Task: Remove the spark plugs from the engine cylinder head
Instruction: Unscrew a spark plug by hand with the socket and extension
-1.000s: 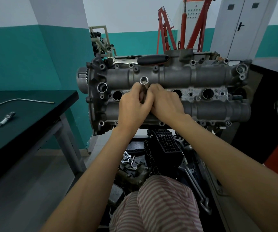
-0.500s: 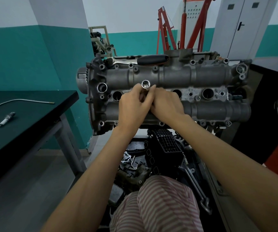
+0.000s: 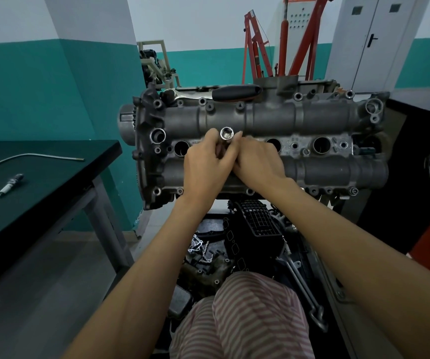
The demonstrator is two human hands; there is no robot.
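The grey engine cylinder head point(image 3: 312, 123) stands in front of me with a row of round plug wells. A shiny spark plug socket point(image 3: 226, 133) sticks out of the second well from the left. My left hand point(image 3: 204, 167) and my right hand point(image 3: 256, 161) both grip its shaft just below the open end, fingers touching. The well under my hands is hidden. An open well point(image 3: 181, 148) shows to the left, and two more wells point(image 3: 321, 145) to the right. One loose spark plug point(image 3: 10, 185) lies on the dark table at the left.
A ratchet with a black handle point(image 3: 236, 92) lies on top of the head. A thin metal rod point(image 3: 27, 158) rests on the dark table point(image 3: 53, 193). Engine parts and a wrench point(image 3: 304, 288) lie on the floor below. A red hoist point(image 3: 281, 40) stands behind.
The socket has risen a little out of the well and shifted slightly right. Both hands have stayed closed round it.
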